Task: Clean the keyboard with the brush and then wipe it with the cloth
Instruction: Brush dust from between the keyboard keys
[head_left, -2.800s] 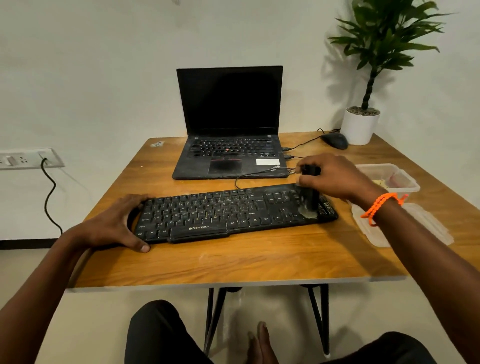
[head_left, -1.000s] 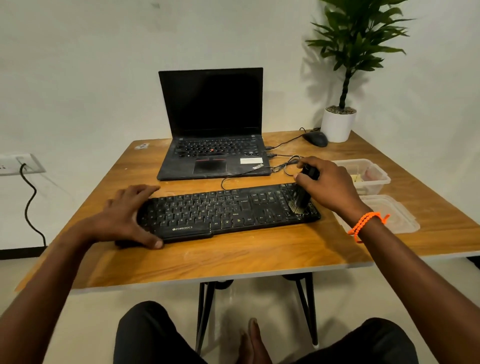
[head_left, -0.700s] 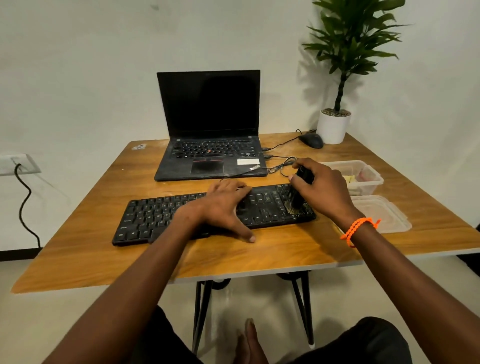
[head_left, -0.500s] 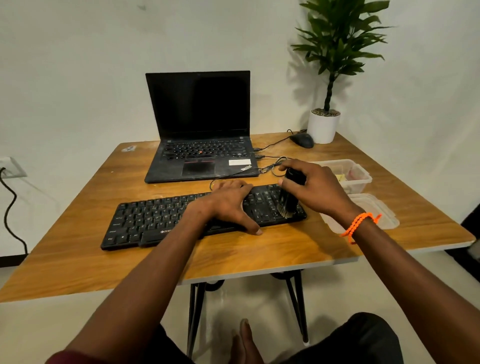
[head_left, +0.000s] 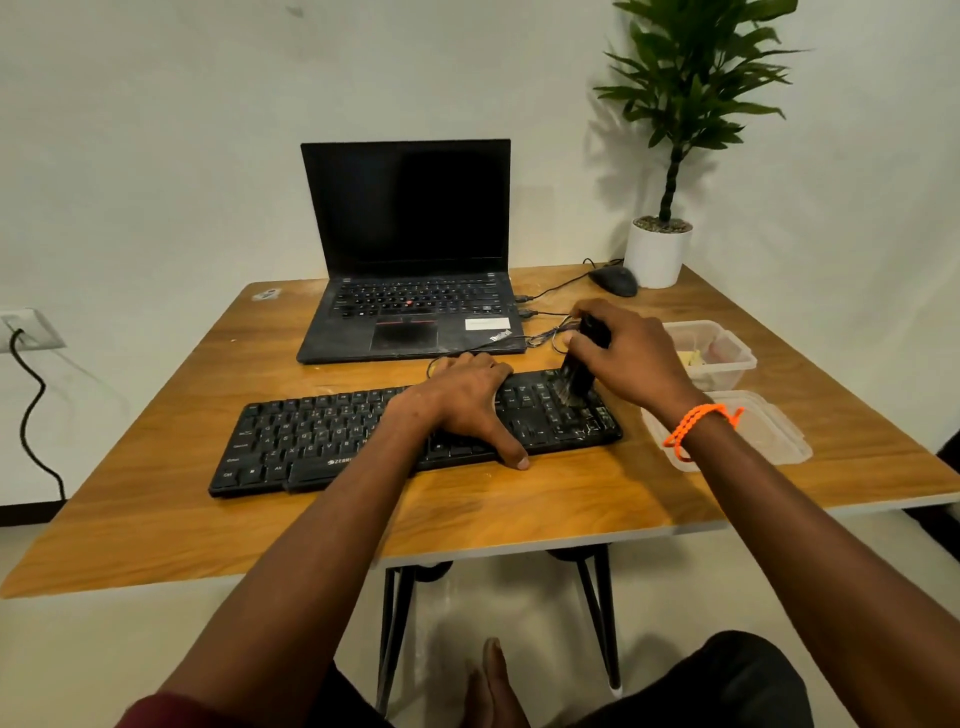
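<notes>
step in hand: the brushing step, as i judge it; the wiping with the cloth is not yet begun.
keyboard: the long black plastic keyboard (head_left: 332, 441) lies across the middle of the wooden table (head_left: 519, 514), nearer its front edge, in front of the open black laptop (head_left: 410, 291).
brush: the small dark brush with pale bristles (head_left: 579, 371) stands nearly upright on the right end of the keyboard, bristles down on the keys.
right hand: the right hand (head_left: 631, 356) grasps the brush, fingers curled round its handle.
left hand: the left hand (head_left: 462, 402) lies flat on the keys just left of the brush, fingers spread and thumb on the front edge (it seems to keep the keyboard from sliding).
cloth: i cannot see it with certainty; perhaps it is in the clear plastic box (head_left: 711, 353) near the right edge of the table, beside its loose lid (head_left: 763, 434).
next move: more short strokes along the key rows, with light pressure, while the left hand keeps the keyboard steady.
</notes>
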